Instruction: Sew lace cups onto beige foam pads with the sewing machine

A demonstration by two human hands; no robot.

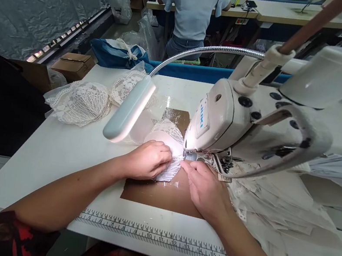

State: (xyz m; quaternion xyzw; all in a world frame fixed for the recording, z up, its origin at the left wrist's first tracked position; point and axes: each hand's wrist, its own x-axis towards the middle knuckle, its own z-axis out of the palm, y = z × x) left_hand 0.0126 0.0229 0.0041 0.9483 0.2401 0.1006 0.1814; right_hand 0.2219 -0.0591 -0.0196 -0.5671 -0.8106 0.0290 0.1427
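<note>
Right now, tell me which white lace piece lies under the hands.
The white lace piece at the sewing machine's needle, pressed by left hand and right hand; the other lace pieces lie untouched, far left.

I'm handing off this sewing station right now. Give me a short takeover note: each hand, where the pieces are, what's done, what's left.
Left hand: flat on the white lace piece, pressing it to the machine bed.
Right hand: fingers at the lace edge, just before the presser foot of the sewing machine.
Pieces: lace piece under the needle area; a stack of lace pieces lies at far left on the table.
Done: piece is positioned at the foot.
Left: the seam itself; how much is stitched cannot be seen.
</note>
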